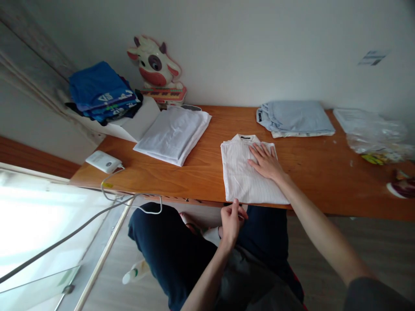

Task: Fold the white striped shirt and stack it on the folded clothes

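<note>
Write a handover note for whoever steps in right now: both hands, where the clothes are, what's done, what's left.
Right hand: flat, pressing the folded white striped shirt at the wooden table front edge.
Left hand: pinching the shirt's near hem.
Done: this shirt is folded to a rectangle; folded white garment, light blue garment and blue stack lie behind.
Left: the hem is not yet released.

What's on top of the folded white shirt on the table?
The right hand lies flat on the white shirt, fingers spread. The left hand pinches its near edge. The table beneath the shirt is covered.
</note>
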A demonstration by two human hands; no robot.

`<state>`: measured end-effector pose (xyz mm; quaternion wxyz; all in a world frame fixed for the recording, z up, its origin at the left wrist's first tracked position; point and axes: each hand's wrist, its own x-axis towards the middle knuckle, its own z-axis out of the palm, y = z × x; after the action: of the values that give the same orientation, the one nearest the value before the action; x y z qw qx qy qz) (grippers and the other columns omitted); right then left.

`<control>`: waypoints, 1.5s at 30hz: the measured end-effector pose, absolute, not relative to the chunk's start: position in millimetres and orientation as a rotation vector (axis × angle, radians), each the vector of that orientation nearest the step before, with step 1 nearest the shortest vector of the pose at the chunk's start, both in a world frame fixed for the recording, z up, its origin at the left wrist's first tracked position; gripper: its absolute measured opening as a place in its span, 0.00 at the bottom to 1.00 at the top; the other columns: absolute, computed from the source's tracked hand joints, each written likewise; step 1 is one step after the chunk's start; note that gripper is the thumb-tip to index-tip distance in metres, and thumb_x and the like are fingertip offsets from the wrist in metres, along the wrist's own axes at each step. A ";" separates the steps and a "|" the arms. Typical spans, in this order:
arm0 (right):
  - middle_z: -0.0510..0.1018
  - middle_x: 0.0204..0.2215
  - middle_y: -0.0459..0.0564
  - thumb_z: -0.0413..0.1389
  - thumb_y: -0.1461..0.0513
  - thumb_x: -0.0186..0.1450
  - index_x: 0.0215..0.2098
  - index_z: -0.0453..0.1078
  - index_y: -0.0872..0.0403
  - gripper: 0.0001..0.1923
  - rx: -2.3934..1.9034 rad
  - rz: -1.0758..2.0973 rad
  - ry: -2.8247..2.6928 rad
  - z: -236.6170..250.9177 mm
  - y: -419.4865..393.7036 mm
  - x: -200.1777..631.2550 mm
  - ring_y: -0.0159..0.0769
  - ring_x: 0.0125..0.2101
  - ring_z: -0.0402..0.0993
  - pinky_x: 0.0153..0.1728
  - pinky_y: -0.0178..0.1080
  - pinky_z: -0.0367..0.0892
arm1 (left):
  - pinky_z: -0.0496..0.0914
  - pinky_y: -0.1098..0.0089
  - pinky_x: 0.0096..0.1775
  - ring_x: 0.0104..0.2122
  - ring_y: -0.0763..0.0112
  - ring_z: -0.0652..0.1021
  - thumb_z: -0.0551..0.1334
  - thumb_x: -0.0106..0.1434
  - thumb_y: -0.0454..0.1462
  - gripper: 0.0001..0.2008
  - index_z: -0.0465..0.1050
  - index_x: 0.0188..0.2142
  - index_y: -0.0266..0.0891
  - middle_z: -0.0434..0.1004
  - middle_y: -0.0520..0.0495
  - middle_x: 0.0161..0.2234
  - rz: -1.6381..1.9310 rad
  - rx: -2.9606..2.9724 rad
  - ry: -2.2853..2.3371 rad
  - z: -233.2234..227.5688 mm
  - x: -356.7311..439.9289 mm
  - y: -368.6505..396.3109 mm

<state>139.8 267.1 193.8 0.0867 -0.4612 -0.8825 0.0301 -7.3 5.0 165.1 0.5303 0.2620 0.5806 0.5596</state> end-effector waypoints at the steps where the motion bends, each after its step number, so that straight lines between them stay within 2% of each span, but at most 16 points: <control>1: 0.50 0.80 0.51 0.42 0.42 0.78 0.81 0.50 0.48 0.40 -1.380 0.085 -2.638 188.4 266.4 142.0 0.58 0.79 0.39 0.76 0.68 0.34 | 0.63 0.68 0.27 0.18 0.70 0.70 0.54 0.75 0.62 0.40 0.77 0.18 0.37 0.75 0.43 0.17 1.306 0.594 1.394 162.6 -9.9 7.4; 5: 0.46 0.81 0.49 0.40 0.41 0.77 0.82 0.46 0.48 0.41 -1.375 0.068 -2.655 178.2 265.2 141.3 0.56 0.80 0.35 0.76 0.67 0.30 | 0.63 0.69 0.26 0.17 0.71 0.70 0.56 0.71 0.65 0.41 0.79 0.17 0.36 0.76 0.41 0.16 1.253 0.547 1.436 160.6 -14.4 17.8; 10: 0.43 0.81 0.49 0.39 0.40 0.77 0.82 0.43 0.48 0.42 -1.350 0.056 -2.704 177.7 266.0 146.9 0.55 0.80 0.32 0.76 0.66 0.29 | 0.65 0.69 0.27 0.18 0.69 0.74 0.57 0.71 0.64 0.40 0.77 0.17 0.36 0.77 0.40 0.17 1.307 0.503 1.431 155.1 -14.1 14.9; 15: 0.47 0.81 0.52 0.42 0.38 0.76 0.82 0.45 0.48 0.44 -1.378 0.111 -2.745 195.3 259.5 141.3 0.61 0.79 0.39 0.75 0.71 0.30 | 0.65 0.70 0.25 0.19 0.67 0.76 0.63 0.68 0.64 0.33 0.75 0.23 0.38 0.76 0.45 0.17 1.338 0.472 1.476 145.9 -16.1 4.2; 17: 0.47 0.81 0.53 0.43 0.38 0.76 0.82 0.46 0.47 0.43 -1.329 0.084 -2.721 207.9 250.2 123.5 0.63 0.79 0.40 0.75 0.72 0.28 | 0.67 0.69 0.26 0.19 0.66 0.76 0.60 0.68 0.66 0.34 0.74 0.23 0.39 0.75 0.46 0.16 1.355 0.460 1.479 146.6 -16.2 3.0; 20: 0.44 0.81 0.47 0.42 0.40 0.77 0.82 0.46 0.43 0.40 -1.159 0.099 -2.737 217.6 233.5 83.6 0.59 0.80 0.36 0.76 0.70 0.29 | 0.69 0.68 0.29 0.19 0.67 0.75 0.55 0.70 0.67 0.38 0.71 0.18 0.41 0.73 0.46 0.15 1.415 0.499 1.478 150.8 -15.4 3.3; 24: 0.45 0.81 0.46 0.45 0.40 0.77 0.82 0.47 0.43 0.40 -1.134 0.216 -2.788 201.4 220.9 39.3 0.60 0.80 0.34 0.75 0.72 0.28 | 0.66 0.69 0.27 0.17 0.70 0.71 0.56 0.72 0.64 0.38 0.70 0.16 0.41 0.70 0.47 0.14 1.466 0.550 1.525 154.8 -15.3 2.3; 29: 0.45 0.81 0.47 0.47 0.41 0.77 0.81 0.49 0.45 0.40 -1.136 0.164 -2.758 180.7 219.3 30.5 0.61 0.80 0.31 0.75 0.72 0.25 | 0.61 0.70 0.24 0.16 0.71 0.70 0.57 0.73 0.62 0.37 0.72 0.16 0.40 0.69 0.48 0.13 1.476 0.505 1.541 150.0 -14.9 -1.2; 31: 0.45 0.81 0.47 0.48 0.41 0.77 0.81 0.49 0.45 0.40 -1.124 0.166 -2.756 181.6 218.4 32.8 0.61 0.80 0.32 0.75 0.72 0.25 | 0.65 0.69 0.27 0.19 0.68 0.73 0.56 0.74 0.62 0.38 0.73 0.16 0.40 0.71 0.47 0.14 1.489 0.506 1.536 145.3 -14.3 -3.3; 34: 0.46 0.81 0.48 0.48 0.42 0.77 0.81 0.49 0.44 0.40 -1.107 0.180 -2.760 186.2 214.6 33.8 0.60 0.80 0.33 0.75 0.72 0.26 | 0.72 0.66 0.37 0.25 0.64 0.78 0.55 0.75 0.60 0.38 0.74 0.17 0.41 0.75 0.45 0.17 1.496 0.563 1.545 137.7 -15.0 -9.4; 39: 0.47 0.81 0.48 0.50 0.42 0.76 0.81 0.48 0.42 0.40 -1.104 0.227 -2.770 190.6 207.2 31.4 0.60 0.80 0.33 0.75 0.73 0.29 | 0.68 0.67 0.33 0.24 0.67 0.76 0.55 0.76 0.59 0.33 0.80 0.27 0.37 0.78 0.46 0.21 1.458 0.554 1.526 131.1 -17.9 -21.9; 42: 0.50 0.80 0.49 0.51 0.42 0.76 0.80 0.50 0.43 0.39 -1.092 0.229 -2.764 195.2 204.2 30.3 0.60 0.79 0.35 0.74 0.72 0.30 | 0.68 0.70 0.32 0.23 0.69 0.75 0.59 0.75 0.57 0.26 0.78 0.35 0.38 0.76 0.51 0.21 1.512 0.493 1.505 134.2 -16.6 -20.7; 45: 0.58 0.77 0.56 0.54 0.44 0.74 0.76 0.61 0.46 0.36 -1.118 0.190 -2.713 204.8 200.5 28.1 0.63 0.76 0.48 0.74 0.70 0.38 | 0.70 0.71 0.32 0.24 0.71 0.75 0.66 0.71 0.55 0.20 0.71 0.38 0.41 0.74 0.55 0.23 1.603 0.429 1.465 141.2 -12.7 -12.1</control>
<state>28.1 200.5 204.8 0.1004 -0.3784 -0.9179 0.0642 -12.7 -12.1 141.2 0.4476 0.1731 0.5919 0.6475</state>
